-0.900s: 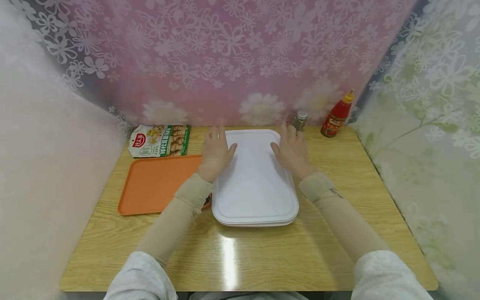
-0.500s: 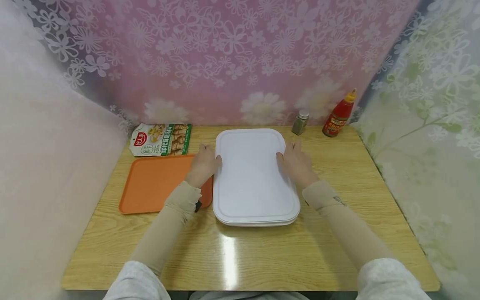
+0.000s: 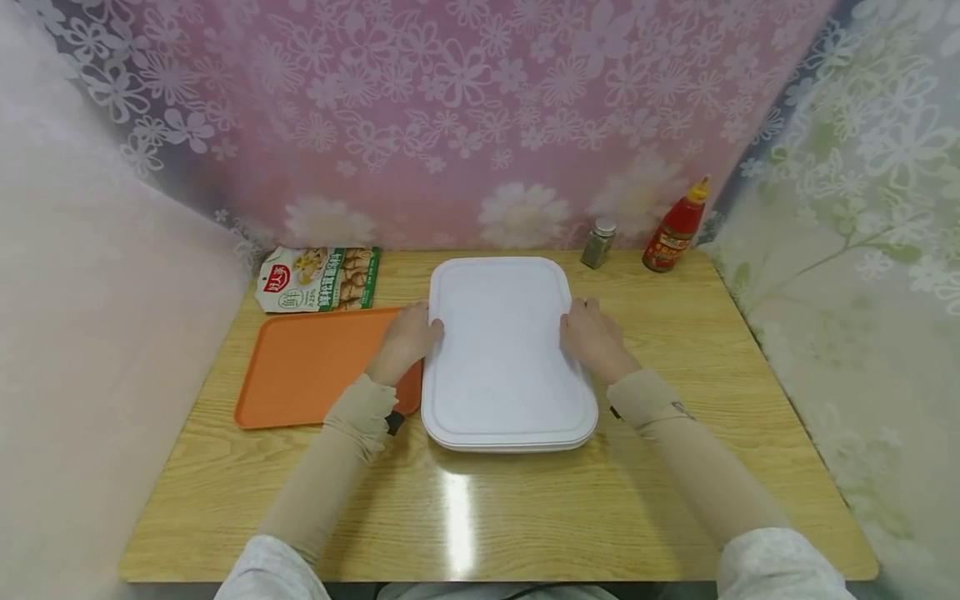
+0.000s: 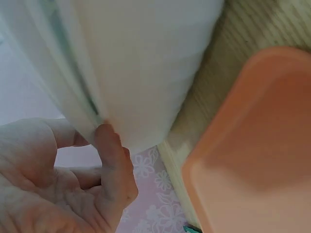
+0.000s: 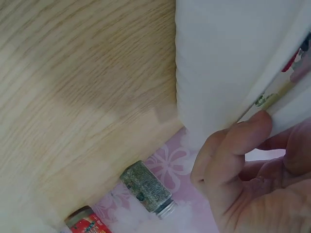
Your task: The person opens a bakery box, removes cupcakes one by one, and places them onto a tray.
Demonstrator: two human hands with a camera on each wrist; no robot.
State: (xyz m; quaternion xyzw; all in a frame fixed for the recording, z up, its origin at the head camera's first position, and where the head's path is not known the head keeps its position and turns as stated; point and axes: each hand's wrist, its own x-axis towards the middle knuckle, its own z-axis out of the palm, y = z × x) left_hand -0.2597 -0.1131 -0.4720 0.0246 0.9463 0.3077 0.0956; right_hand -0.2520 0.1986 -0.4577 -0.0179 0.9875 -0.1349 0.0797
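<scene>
Left hand (image 3: 408, 337) and right hand (image 3: 592, 340), both curled, pinch opposite sides of the lid (image 3: 502, 350), apparently loosened but not yet off the white box (image 4: 141, 73) near the middle of the worktop's (image 3: 697, 433) far edge.

A wooden table (image 3: 720, 475) is catching a streak of light (image 3: 459, 525) near its front edge. Behind the table, a pink floral wall (image 3: 465, 125) is rising; left of it, a whitish wall (image 3: 90, 325) is standing; right of it, a leaf-patterned wall (image 3: 847, 333).
</scene>
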